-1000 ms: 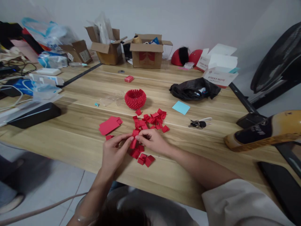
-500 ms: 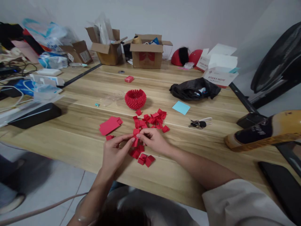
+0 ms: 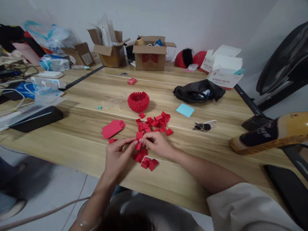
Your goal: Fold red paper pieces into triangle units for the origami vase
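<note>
Between my two hands is a small piece of folded red paper [image 3: 139, 135], pinched at its edges above the table. My left hand [image 3: 118, 153] grips it with thumb and forefinger from the left. From the right, my right hand [image 3: 156, 143] pinches the same piece, its other fingers curled. Folded red paper pieces [image 3: 158, 121] lie scattered just beyond my hands, and several more [image 3: 145, 162] lie nearer me. Left of them rests a stack of flat red paper sheets [image 3: 112, 129]. A round red bowl of interlocked folded paper [image 3: 138, 102] stands farther back.
A light-blue paper note [image 3: 185, 110], keys [image 3: 204, 125] and a black bag [image 3: 199, 91] lie to the right. A bottle [image 3: 269, 133] lies at the right edge, near a black phone [image 3: 287, 192]. Cardboard boxes [image 3: 150, 57] stand at the back. A black object [image 3: 38, 118] sits left.
My right fingertips have shifted very slightly on the folded red paper. Otherwise both hands and the things on the table stay where they were.
</note>
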A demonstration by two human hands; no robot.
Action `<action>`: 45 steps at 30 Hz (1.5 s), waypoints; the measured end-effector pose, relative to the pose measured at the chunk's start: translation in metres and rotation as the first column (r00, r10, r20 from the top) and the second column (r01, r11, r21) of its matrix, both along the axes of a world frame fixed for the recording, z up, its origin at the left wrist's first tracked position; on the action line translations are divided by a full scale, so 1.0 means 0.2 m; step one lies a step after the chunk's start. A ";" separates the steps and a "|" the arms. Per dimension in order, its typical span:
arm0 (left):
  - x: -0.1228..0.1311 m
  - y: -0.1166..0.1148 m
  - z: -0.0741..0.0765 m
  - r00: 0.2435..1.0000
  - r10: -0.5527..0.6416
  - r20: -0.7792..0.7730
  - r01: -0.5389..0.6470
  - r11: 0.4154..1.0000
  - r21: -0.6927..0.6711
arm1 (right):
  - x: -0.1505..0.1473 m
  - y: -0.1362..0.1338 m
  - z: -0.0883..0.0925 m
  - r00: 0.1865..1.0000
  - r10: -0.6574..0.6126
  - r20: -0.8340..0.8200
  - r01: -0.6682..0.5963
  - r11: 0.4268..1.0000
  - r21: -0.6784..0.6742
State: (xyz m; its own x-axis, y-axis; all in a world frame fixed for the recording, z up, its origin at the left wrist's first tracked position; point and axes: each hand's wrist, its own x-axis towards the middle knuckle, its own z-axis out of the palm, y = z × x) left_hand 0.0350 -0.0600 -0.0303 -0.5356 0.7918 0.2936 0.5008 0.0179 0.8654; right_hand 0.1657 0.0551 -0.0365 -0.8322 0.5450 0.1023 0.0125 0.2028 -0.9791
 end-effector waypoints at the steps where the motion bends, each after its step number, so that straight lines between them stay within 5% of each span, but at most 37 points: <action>1: 0.00 0.00 0.00 1.000 0.000 0.003 0.000 1.000 0.000 | 0.00 0.00 0.00 1.000 0.000 -0.002 0.000 1.000 -0.005; 45: 0.01 0.00 0.01 0.997 0.058 0.043 -0.059 0.998 0.016 | 0.01 0.01 0.01 0.996 0.067 0.060 -0.072 0.993 0.098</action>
State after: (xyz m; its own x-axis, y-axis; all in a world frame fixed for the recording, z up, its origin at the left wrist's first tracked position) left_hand 0.0369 -0.0601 -0.0283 -0.5932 0.7537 0.2829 0.4622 0.0311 0.8862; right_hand 0.1668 0.0564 -0.0352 -0.8737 0.4750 0.1051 0.0496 0.3019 -0.9520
